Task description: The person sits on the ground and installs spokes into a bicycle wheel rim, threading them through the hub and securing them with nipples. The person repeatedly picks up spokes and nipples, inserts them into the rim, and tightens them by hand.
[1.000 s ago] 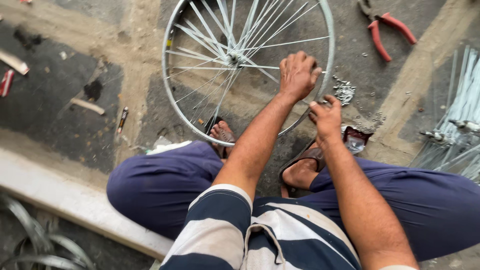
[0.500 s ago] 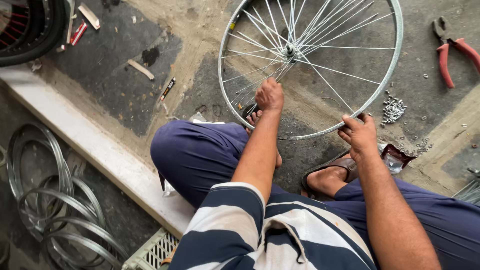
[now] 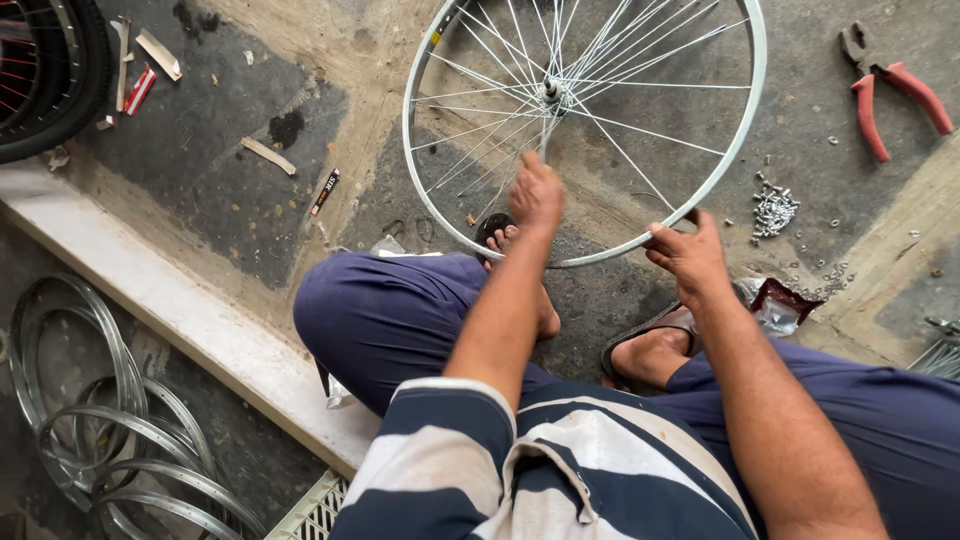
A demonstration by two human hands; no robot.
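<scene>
Resting flat on the concrete floor (image 3: 230, 190), the spoked bicycle wheel (image 3: 585, 130) lies before the seated person. The right hand (image 3: 688, 255) has its fingers closed on the near rim. The left hand (image 3: 535, 192) reaches inside the rim among the spokes, fingers curled narrow; whether they pinch a spoke cannot be told. Red-handled pliers (image 3: 890, 85) lie well apart.

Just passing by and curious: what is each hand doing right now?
Left hand: closed among the spokes of the bicycle wheel; what it pinches cannot be told.
Right hand: closed on the wheel's rim.
</scene>
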